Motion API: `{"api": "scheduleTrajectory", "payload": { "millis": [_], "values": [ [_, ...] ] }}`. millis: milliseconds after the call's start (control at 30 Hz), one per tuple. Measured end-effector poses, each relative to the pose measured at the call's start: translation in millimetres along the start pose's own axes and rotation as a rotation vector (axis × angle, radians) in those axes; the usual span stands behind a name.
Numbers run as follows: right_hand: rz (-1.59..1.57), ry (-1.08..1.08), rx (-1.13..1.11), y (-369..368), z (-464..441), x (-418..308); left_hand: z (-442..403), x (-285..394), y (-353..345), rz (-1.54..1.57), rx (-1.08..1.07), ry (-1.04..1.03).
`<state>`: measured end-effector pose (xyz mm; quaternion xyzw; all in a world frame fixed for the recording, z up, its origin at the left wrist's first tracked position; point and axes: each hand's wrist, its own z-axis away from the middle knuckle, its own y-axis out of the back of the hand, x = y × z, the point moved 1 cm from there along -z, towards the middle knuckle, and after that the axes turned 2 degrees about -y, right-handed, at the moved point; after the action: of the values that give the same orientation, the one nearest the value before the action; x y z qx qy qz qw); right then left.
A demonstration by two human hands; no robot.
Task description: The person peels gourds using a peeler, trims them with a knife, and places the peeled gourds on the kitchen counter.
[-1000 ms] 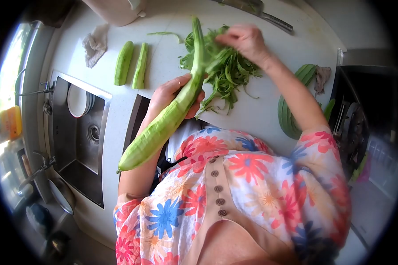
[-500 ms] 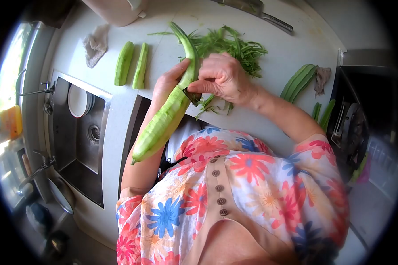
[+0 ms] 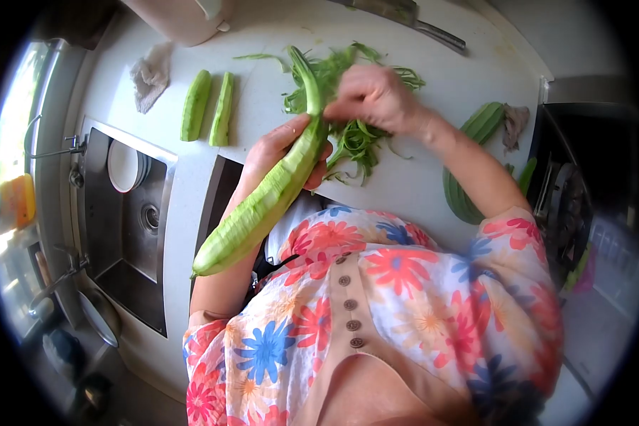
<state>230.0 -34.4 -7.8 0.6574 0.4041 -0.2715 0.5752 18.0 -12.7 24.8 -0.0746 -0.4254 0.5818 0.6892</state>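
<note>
My left hand (image 3: pixel 277 145) is wrapped round a long, curved ridge gourd (image 3: pixel 255 213), held slantwise above the counter edge. Most of its skin is stripped to pale green; a darker strip remains along the narrow upper end. My right hand (image 3: pixel 376 96) is closed close beside that narrow end, blurred by motion. The peeler in it showed half a second ago but is now hidden or smeared. Green peelings (image 3: pixel 358 142) lie heaped on the counter behind and below my right hand.
Two peeled gourd pieces (image 3: pixel 195 105) lie at left, near a crumpled cloth (image 3: pixel 150 77). A cleaver (image 3: pixel 405 18) is at the back. Unpeeled ridge gourds (image 3: pixel 484 122) lie at right beside another cloth (image 3: pixel 515 126). On the left, the sink (image 3: pixel 124 263) holds stacked bowls (image 3: pixel 126 167).
My right hand has moved up and right, off the gourd's middle. The gourd's lower end has shifted down and left in my left hand. More peelings hang or lie below the right hand.
</note>
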Motion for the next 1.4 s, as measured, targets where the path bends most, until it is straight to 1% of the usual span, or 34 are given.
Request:
{"api": "scheduleTrajectory", "payload": {
  "millis": [67, 133, 200, 233, 333, 400, 433, 533, 567, 633, 667, 700, 733, 767, 800, 833, 867, 900, 967, 1000, 1067, 1100, 1133, 1200, 1233, 1267, 1300, 1333, 1400],
  "values": [
    [0.075, 0.167, -0.025, -13.9, 2.7, -28.7, -1.7, 2.5, -0.1, -0.067, -0.019, 0.01],
    [0.072, 0.241, -0.01, -12.4, 2.5, -46.2, -0.1, 4.2, -3.7, -0.099, 0.002, 0.01],
    [0.134, 0.272, 0.037, -6.3, -2.7, -37.9, 3.2, 3.6, -12.0, -0.095, 0.059, 0.007],
    [0.167, 0.286, 0.062, -1.2, -6.4, -30.7, 4.4, 1.5, -11.1, -0.084, 0.045, 0.016],
    [0.268, 0.208, 0.148, 12.8, -13.8, 14.8, 10.2, -3.4, -8.5, -0.077, -0.001, 0.052],
    [0.271, 0.061, 0.181, 24.2, -15.6, 30.9, 15.3, -2.0, -9.0, -0.101, -0.034, 0.083],
    [0.3, 0.038, 0.175, 28.8, -17.5, 34.7, 15.4, -2.9, -6.6, -0.099, -0.041, 0.082],
    [0.308, 0.101, 0.182, 27.6, -20.2, 38.0, 19.4, 0.6, -12.9, -0.126, -0.025, 0.088],
    [0.285, 0.126, 0.146, 29.5, -20.4, 41.1, 19.0, 0.0, -11.9, -0.13, -0.03, 0.096],
    [0.329, 0.016, 0.131, 38.2, -19.0, 49.0, 19.1, -0.6, -7.1, -0.137, -0.036, 0.107],
    [0.351, -0.038, 0.125, 43.8, -18.0, 53.5, 21.8, -0.7, -6.5, -0.117, -0.076, 0.101],
    [0.407, -0.013, 0.166, 50.2, -17.3, 58.5, 25.4, -1.0, -5.9, -0.098, -0.115, 0.094],
    [0.323, 0.004, 0.134, 49.7, -19.2, 45.6, 27.6, -1.2, -5.4, -0.073, -0.151, 0.087],
    [0.237, 0.016, 0.099, 47.2, -16.3, 29.2, 25.0, -0.1, -5.3, -0.069, -0.051, 0.127],
    [0.155, 0.03, 0.071, 43.0, -13.5, 14.0, 24.9, -0.3, -5.2, -0.08, -0.045, 0.122],
    [0.201, 0.123, 0.043, 34.4, -10.6, 6.9, 23.6, 0.4, -5.8, -0.094, -0.043, 0.116],
    [0.159, 0.171, -0.011, 25.1, -8.7, -3.9, 22.8, 0.4, -6.2, -0.106, -0.042, 0.112],
    [0.168, 0.192, -0.02, 19.6, -8.7, -6.9, 25.9, 5.0, -6.1, -0.078, -0.106, 0.131],
    [0.211, 0.222, -0.007, 18.5, -11.6, 4.6, 27.0, 2.5, -9.2, -0.159, -0.068, 0.098],
    [0.29, 0.089, 0.015, 27.1, -15.0, 18.0, 27.8, 2.0, -10.6, -0.201, -0.049, 0.078],
    [0.443, -0.18, 0.058, 46.7, -14.1, 39.8, 30.7, 1.4, -7.7, -0.124, -0.144, 0.069],
    [0.336, -0.21, 0.139, 51.4, -12.0, 40.8, 32.0, 1.7, -5.7, -0.082, -0.188, 0.06],
    [0.225, -0.239, 0.212, 52.3, -12.0, 41.8, 32.0, 1.6, -4.5, -0.099, -0.145, 0.047],
    [0.247, -0.08, 0.271, 47.0, -9.4, 32.9, 28.1, 2.5, -4.0, -0.139, -0.065, 0.025],
    [0.244, -0.072, 0.228, 41.9, -7.6, 22.3, 24.9, 1.7, -2.5, -0.122, -0.156, -0.036],
    [0.239, -0.066, 0.184, 33.0, -4.9, 8.8, 21.1, 2.0, -0.6, -0.062, -0.141, -0.031],
    [0.122, -0.033, 0.203, 21.7, -1.6, -5.3, 16.7, 3.1, 1.1, -0.002, -0.125, -0.027],
    [0.103, 0.056, 0.195, 12.2, 0.9, -11.5, 13.7, 4.3, 1.9, 0.058, -0.109, -0.025],
    [0.087, 0.107, 0.163, -4.0, 6.4, -29.4, 10.6, 6.6, 0.8, 0.092, -0.089, -0.039]
  ]
}}
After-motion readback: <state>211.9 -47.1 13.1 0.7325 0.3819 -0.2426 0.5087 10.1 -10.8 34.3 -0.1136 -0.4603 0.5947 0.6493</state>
